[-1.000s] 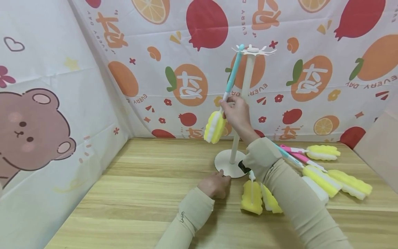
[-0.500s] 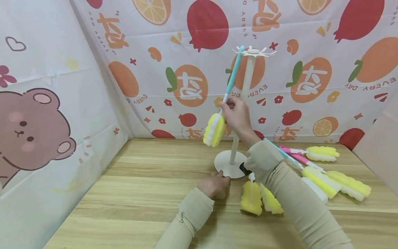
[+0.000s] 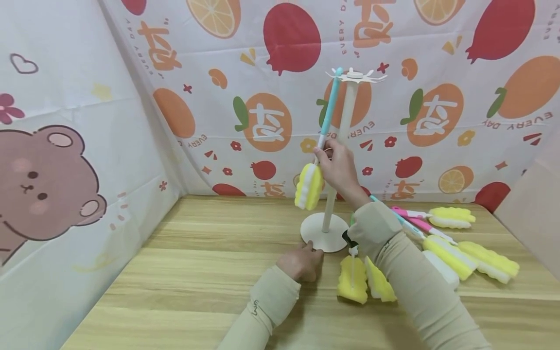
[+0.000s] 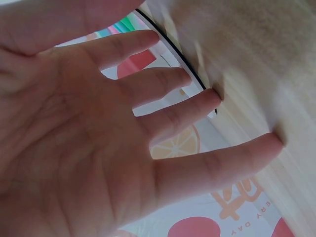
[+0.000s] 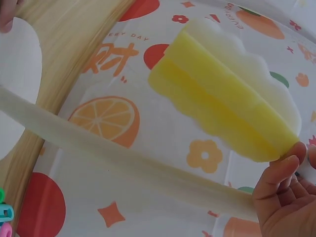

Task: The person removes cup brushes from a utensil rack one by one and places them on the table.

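Observation:
My right hand [image 3: 339, 165] pinches the white neck of a sponge bottle brush [image 3: 308, 186], whose yellow-and-white head hangs downward. The brush's turquoise handle rises to the hooked top ring [image 3: 356, 77] of a cream stand, its tip overlapping a left-side hook in the head view. The right wrist view has the sponge head [image 5: 222, 94] beside the stand's pole [image 5: 123, 158], close to my fingertips. Low at the front, my left hand [image 3: 302, 262] touches the edge of the round base [image 3: 311, 231]. Its fingers are spread and fairly straight in the left wrist view, fingertips at the base rim and tabletop.
Several more sponge brushes with pink or turquoise handles [image 3: 450, 255] lie at the right, partly behind my right sleeve. Two yellow sponge heads [image 3: 352, 279] lie just in front of the base. A printed cloth [image 3: 210, 87] hangs behind the wooden table [image 3: 175, 291].
The brush's sponge end has swung slightly right, toward the pole, with my right hand, and the handle stands more upright. My left hand stays at the base.

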A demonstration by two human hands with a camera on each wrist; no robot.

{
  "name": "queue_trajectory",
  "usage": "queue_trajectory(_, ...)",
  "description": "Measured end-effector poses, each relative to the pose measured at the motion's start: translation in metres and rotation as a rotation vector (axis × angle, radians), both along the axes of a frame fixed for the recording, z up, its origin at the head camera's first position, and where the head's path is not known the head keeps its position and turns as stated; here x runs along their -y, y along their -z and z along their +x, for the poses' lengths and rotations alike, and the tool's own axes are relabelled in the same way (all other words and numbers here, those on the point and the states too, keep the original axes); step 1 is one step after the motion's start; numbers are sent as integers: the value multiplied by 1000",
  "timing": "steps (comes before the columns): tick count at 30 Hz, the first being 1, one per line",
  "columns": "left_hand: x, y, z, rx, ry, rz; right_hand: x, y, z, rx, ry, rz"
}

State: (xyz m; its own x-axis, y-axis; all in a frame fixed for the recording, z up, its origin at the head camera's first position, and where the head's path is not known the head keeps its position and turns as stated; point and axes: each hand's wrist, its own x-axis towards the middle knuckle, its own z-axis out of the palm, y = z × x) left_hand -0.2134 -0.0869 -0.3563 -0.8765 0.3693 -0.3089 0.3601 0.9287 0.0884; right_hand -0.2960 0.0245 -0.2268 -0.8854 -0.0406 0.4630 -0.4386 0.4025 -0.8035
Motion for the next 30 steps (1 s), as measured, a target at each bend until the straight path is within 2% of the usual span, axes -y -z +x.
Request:
queue_trajectory(5, 0, 1, -1, 19, -14, 9, -1, 2, 0, -10, -2, 4)
queue_trajectory(21, 0, 1, -1, 4, 2, 4, 2, 2, 4, -23, 22, -8)
queue_trajectory(30, -1, 1, -2, 15, -16, 20, 2, 1, 3, -26, 19, -15)
